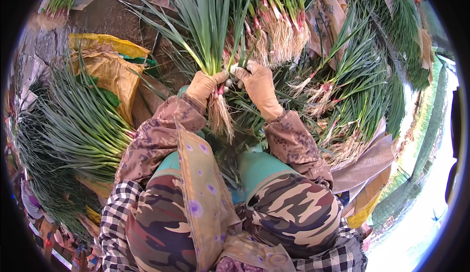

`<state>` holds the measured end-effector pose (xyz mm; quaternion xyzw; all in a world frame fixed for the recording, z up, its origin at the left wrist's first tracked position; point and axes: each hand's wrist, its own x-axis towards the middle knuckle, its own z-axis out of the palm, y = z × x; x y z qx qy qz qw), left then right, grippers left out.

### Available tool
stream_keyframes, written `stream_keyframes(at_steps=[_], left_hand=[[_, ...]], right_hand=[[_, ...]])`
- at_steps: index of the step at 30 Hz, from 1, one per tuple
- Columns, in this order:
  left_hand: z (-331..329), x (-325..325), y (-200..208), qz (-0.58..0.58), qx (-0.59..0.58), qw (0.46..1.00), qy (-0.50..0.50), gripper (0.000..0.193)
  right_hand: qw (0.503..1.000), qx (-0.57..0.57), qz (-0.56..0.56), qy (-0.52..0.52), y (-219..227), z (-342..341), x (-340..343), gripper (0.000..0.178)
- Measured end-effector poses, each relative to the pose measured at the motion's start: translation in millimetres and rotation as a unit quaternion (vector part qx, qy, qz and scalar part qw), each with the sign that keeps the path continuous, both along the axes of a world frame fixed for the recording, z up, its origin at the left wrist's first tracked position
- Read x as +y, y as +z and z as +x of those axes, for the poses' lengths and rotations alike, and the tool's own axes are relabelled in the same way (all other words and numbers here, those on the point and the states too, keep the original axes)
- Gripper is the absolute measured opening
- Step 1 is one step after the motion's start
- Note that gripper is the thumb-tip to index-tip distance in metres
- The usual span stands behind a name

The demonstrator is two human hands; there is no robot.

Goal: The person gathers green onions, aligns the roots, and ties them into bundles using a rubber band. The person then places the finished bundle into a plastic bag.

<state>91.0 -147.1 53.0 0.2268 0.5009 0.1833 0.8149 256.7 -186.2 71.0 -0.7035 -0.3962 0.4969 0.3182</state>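
Scallion piles [342,81] crowding every side

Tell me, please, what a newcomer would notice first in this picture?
First, the bunch of green onions held upright in the centre, its pale roots hanging below the gloved left hand, with the gloved right hand at its base. Next, heaps of green onions all around: a pile at left beside a yellow sack, and more at right.

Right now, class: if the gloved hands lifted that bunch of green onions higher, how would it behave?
The bunch of green onions would probably flop: its long leaves already fan outward. It looks light, since the left hand and right hand grip only its narrow neck. The dangling roots would likely sway.
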Motion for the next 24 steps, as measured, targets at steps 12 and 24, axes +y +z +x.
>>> stream_keyframes(at_steps=[12,24], left_hand=[[-40,85,47,0.079,-0.253,0.955,0.135,0.038],[19,61,10,-0.09,-0.33,0.937,0.068,0.056]], right_hand=[[0.915,-0.166,-0.135,0.343,45,56,-42,0.035],[0.971,-0.239,-0.003,0.021,20,90,80,0.014]])
